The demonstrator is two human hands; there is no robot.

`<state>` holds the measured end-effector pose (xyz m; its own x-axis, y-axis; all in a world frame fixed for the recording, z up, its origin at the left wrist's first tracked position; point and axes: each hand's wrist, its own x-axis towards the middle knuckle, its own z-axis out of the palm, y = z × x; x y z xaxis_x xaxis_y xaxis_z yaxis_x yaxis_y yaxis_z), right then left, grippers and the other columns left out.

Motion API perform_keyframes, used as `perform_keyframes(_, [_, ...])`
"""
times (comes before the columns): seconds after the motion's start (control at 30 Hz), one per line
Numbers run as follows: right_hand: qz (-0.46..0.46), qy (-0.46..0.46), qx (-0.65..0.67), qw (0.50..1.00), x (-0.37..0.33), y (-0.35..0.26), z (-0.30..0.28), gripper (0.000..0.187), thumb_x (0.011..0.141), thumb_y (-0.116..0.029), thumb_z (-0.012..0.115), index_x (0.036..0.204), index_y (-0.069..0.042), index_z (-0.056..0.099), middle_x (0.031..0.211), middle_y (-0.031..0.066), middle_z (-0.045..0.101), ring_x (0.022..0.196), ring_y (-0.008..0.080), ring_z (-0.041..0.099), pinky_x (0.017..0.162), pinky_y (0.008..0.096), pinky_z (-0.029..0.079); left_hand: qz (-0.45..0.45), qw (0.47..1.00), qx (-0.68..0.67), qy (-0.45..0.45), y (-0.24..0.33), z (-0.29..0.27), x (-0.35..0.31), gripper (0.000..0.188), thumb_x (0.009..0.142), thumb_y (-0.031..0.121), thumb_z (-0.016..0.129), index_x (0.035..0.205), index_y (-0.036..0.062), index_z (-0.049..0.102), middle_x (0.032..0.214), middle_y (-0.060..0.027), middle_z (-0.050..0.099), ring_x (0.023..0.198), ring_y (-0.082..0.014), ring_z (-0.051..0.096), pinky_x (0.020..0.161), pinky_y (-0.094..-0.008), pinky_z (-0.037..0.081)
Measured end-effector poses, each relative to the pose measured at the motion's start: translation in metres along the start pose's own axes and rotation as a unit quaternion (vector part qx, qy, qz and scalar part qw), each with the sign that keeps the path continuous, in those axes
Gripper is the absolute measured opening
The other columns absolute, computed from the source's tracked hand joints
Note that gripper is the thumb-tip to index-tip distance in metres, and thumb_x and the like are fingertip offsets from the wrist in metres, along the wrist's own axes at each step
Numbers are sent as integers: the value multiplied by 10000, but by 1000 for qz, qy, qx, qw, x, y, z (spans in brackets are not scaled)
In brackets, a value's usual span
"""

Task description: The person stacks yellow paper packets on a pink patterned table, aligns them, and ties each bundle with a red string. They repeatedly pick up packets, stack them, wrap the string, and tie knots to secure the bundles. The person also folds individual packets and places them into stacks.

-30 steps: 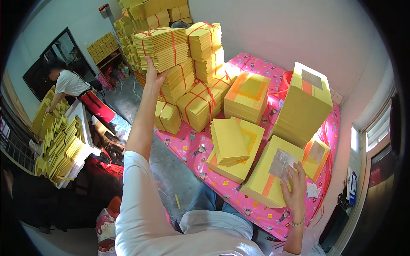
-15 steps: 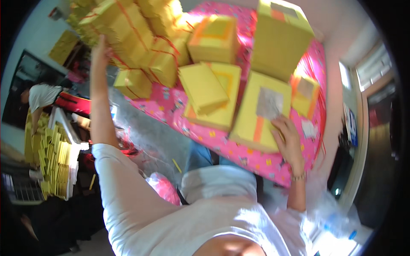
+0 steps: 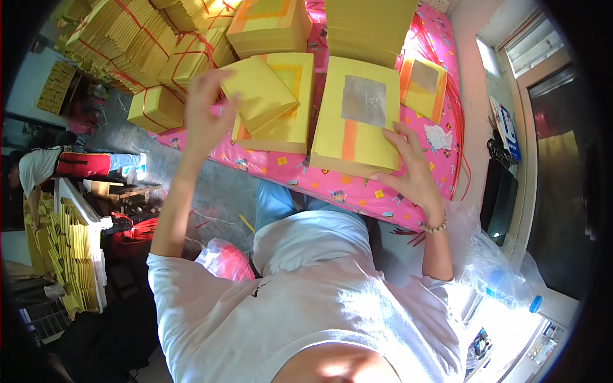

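My left hand (image 3: 207,115), slightly blurred, has its thumb and fingers apart beside the left end of a small yellow paper bundle (image 3: 262,89). That bundle lies askew on a larger yellow paper stack (image 3: 303,89) with an orange-framed top. Over the right front corner of another yellow paper stack (image 3: 357,131) is my right hand (image 3: 412,166), thumb and fingers spread, with a beaded bracelet at the wrist. This stack bears a silver square and an orange strip on top. Neither hand visibly grips anything.
A pink patterned cover (image 3: 274,159) lies under the stacks. Red-tied yellow bundles (image 3: 121,45) pile up at far left, and a tall yellow stack (image 3: 370,29) stands behind. Red cords (image 3: 450,83) hang along the right edge. Another person (image 3: 45,166) bends over yellow paper at left.
My left hand has come back from the tied bundles to the small paper bundle. My right hand has slid off the silver square to the stack's front corner. The view has shifted.
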<state>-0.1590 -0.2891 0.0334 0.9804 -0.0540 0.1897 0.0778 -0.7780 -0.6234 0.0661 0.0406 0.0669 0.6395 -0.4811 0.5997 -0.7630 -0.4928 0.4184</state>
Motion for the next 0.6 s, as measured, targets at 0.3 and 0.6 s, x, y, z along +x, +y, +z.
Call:
perform_keyframes(0.3, [-36,8,-22,999,4,-1,5,635,715,-240,788,1251,-32,517,1295,210,443,1252,393,421,1005,450,406,-1,966,-134,-220,94,69,-44,568,753,220,759,1257,104,523,1254,-156,461,1157,-340,474,955,-406,412])
perform_keyframes(0.6, [-14,23,-31,999,-2,-3,7,573,707,-189,788,1218,-65,558,1292,169,467,1264,349,423,1016,424,398,56,958,-149,-237,90,84,-37,305,755,183,734,1027,80,643,1064,-84,569,987,-287,514,869,-383,431])
